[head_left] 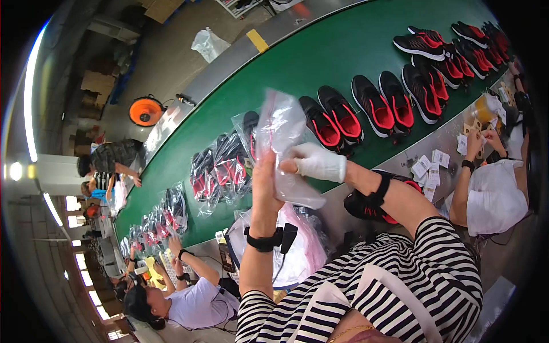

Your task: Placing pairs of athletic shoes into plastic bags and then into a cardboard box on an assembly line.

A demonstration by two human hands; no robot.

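A clear plastic bag [278, 122] with a reddish strip stands up in front of me, blurred at its top. My left hand [265, 180], bare, is closed round the bag's left side. On my right hand [316, 162] is a white glove that leaves fingertips bare; it pinches the bag's right side. Just beyond the bag, a pair of black sneakers with red linings [337, 117] sits on the green belt [240, 86]. Another black and red sneaker [366, 203] lies below my right forearm. The bag hides part of a bagged sneaker behind it.
Sneakers in plastic bags [220, 166] lie to the left along the belt; unbagged pairs [382, 103] line its right side. A pile of clear and pinkish bags [303, 243] is near my body. Paper tags [429, 168] lie on the metal ledge. Co-workers sit at both sides.
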